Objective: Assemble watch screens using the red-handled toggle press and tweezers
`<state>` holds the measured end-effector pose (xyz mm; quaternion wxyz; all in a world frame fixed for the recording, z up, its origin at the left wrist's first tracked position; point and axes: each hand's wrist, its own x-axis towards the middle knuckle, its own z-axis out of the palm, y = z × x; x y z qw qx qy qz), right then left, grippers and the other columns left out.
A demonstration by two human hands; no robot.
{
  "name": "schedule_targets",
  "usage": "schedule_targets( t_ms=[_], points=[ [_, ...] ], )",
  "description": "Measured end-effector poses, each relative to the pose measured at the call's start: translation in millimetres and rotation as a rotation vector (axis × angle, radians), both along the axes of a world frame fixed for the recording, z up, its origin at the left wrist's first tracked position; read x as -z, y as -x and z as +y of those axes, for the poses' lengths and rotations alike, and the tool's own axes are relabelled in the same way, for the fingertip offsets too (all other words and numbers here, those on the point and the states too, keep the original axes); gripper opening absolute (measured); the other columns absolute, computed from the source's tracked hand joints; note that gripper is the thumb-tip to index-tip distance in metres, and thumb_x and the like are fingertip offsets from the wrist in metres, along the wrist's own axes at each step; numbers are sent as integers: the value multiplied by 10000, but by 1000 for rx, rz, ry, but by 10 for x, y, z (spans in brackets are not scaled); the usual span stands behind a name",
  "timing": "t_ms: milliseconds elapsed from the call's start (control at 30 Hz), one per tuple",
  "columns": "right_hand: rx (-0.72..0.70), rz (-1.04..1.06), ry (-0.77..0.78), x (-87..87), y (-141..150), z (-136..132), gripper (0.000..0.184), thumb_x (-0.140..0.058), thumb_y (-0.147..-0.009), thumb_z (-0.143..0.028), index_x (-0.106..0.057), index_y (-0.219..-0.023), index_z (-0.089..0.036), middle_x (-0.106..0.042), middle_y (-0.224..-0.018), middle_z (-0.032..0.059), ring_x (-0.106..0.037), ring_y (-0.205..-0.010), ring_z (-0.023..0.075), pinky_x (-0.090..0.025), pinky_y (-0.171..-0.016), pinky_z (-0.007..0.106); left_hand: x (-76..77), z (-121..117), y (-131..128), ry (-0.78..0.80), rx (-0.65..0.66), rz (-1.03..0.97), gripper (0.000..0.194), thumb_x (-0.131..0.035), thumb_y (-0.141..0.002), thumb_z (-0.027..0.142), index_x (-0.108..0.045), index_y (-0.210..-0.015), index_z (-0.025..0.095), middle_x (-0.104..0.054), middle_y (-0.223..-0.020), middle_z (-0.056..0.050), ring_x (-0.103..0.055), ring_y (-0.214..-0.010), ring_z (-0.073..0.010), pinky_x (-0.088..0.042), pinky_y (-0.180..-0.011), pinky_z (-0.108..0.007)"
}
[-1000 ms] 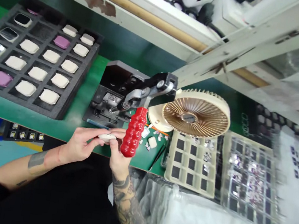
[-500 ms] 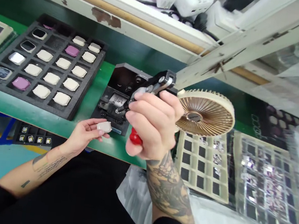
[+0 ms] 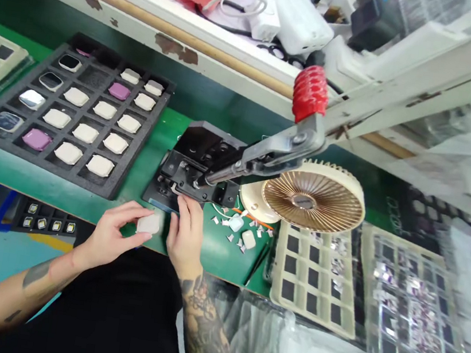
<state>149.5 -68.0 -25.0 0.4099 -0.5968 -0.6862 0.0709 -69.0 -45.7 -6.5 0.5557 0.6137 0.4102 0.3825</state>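
Note:
My left hand (image 3: 113, 234) pinches a small off-white smartwatch case (image 3: 149, 223) between thumb and fingers, just in front of the bench edge. At the front of a black toggle press (image 3: 195, 168) is my right hand (image 3: 187, 232); its fingertips touch the fixture's front, and whatever they grip there is hidden. The press lever, with its red-wrapped handle (image 3: 310, 94), stands raised to the upper right, with no hand on it. Left of the press, a black foam tray (image 3: 132, 171) holds rows of off-white cases, some purple ones and several with dark or shiny faces.
A cream fan (image 3: 304, 202) stands right of the press. Small metal bits, a loose case (image 3: 248, 239) and tweezers (image 3: 257, 263) lie on the green bench (image 3: 216, 258). Farther right are a cream compartment tray (image 3: 316, 320) and a clear-covered tray (image 3: 413, 292). A cluttered shelf runs along the back.
My right hand has let go of the red handle and moved down-left to the fixture's front; the lever has swung up. My left hand, still holding the case, has moved slightly down and left.

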Motion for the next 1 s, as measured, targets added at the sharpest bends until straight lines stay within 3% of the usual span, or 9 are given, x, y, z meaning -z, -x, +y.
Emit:
schedule_targets(
  t_ms=[133, 267, 367, 467, 600, 700, 800, 900, 1000],
  points=[
    [5, -193, 185, 123, 18, 317, 522, -464, -1054, -54, -651, -1526, -177, -702, -1442, 211, -648, -1376, 351, -536, -1206, 616, -56, 33, 0, -202, 20, 108, 355, -856, -955, 278, -819, -1306, 241, -752, -1071, -81, -714, -940, -219, -606, -867, -350],
    [7, -129, 232, 29, -24, 435, 433, -452, -1066, -70, -757, -1351, -184, -758, -1290, 173, -700, -1234, 316, -579, -1152, 546, -142, 113, -21, -359, 3, 221, 401, -794, -1008, 250, -772, -1408, 274, -740, -1298, -116, -738, -1153, -269, -611, -1042, -415],
    [51, 10, 151, -23, -47, 188, 423, -468, -1111, -146, -698, -1461, -205, -723, -1344, 167, -679, -1297, 304, -595, -1155, 510, -148, 227, -100, -487, -13, 386, 429, -724, -1058, 278, -731, -1487, 306, -721, -1403, -129, -738, -1232, -298, -603, -1103, -444],
    [54, 115, 77, -46, -85, -162, 534, -476, -1118, -146, -552, -1636, -253, -658, -1486, 159, -642, -1408, 283, -583, -1204, 505, -124, 396, -309, -555, 42, 576, 378, -635, -1108, 312, -742, -1470, 309, -749, -1420, -127, -781, -1166, -291, -627, -976, -385],
    [130, 160, 37, -66, -175, -462, 566, -493, -1119, -152, -525, -1669, -280, -656, -1519, 157, -651, -1427, 290, -598, -1199, 528, -101, 626, -662, -571, 139, 795, 274, -589, -1115, 279, -850, -1194, 250, -803, -1130, -138, -790, -834, -247, -552, -701, -322],
    [190, 138, 13, -86, -250, -542, 542, -507, -1125, -189, -548, -1658, -279, -676, -1518, 161, -659, -1438, 311, -607, -1193, 553, -124, 693, -791, -544, 225, 875, 270, -590, -1064, 151, -850, -1110, 207, -787, -1009, -145, -780, -803, -270, -530, -685, -329],
    [195, 93, -32, -98, -298, -558, 551, -526, -1117, -190, -548, -1661, -278, -704, -1496, 163, -683, -1416, 319, -643, -1147, 555, -213, 639, -729, -504, 250, 817, 329, -596, -1034, 103, -807, -1267, 201, -792, -1200, -174, -800, -891, -287, -568, -745, -346],
    [137, 50, -125, -80, -254, -482, 606, -603, -1070, -144, -556, -1657, -286, -740, -1450, 159, -728, -1349, 337, -689, -1063, 560, -344, 486, -573, -404, 307, 511, 449, -734, -1022, 250, -716, -1471, 256, -738, -1430, -162, -796, -867, -241, -619, -815, -354],
    [-17, -2, -224, -103, -103, -294, 647, -700, -1006, -102, -614, -1611, -314, -792, -1349, 131, -789, -1210, 340, -720, -961, 549, -447, 313, -450, -205, 284, 121, 483, -811, -987, 364, -737, -1447, 239, -795, -1296, -127, -766, -829, -205, -632, -798, -321]
  ],
)
